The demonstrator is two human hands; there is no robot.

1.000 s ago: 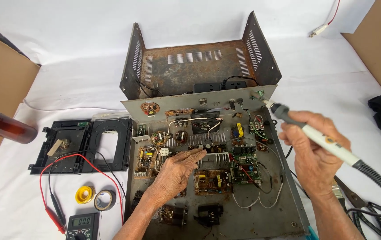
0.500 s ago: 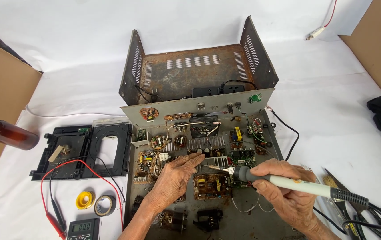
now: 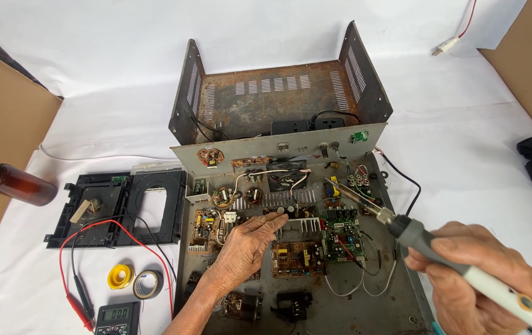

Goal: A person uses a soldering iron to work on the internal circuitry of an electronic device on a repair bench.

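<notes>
My right hand (image 3: 477, 273) is wrapped around the handle of the soldering iron (image 3: 458, 263), at the near right corner of the open amplifier chassis (image 3: 290, 248); its tip points up-left over the green circuit board (image 3: 340, 232). My left hand (image 3: 247, 245) lies flat and loosely spread on the boards in the chassis's middle, fingertips touching the finned heatsink (image 3: 287, 205). Left of the chassis sit the multimeter (image 3: 117, 317), tape rolls (image 3: 134, 280) and a black plastic frame (image 3: 120, 208). Behind the chassis stands its rusty cover (image 3: 278, 99).
</notes>
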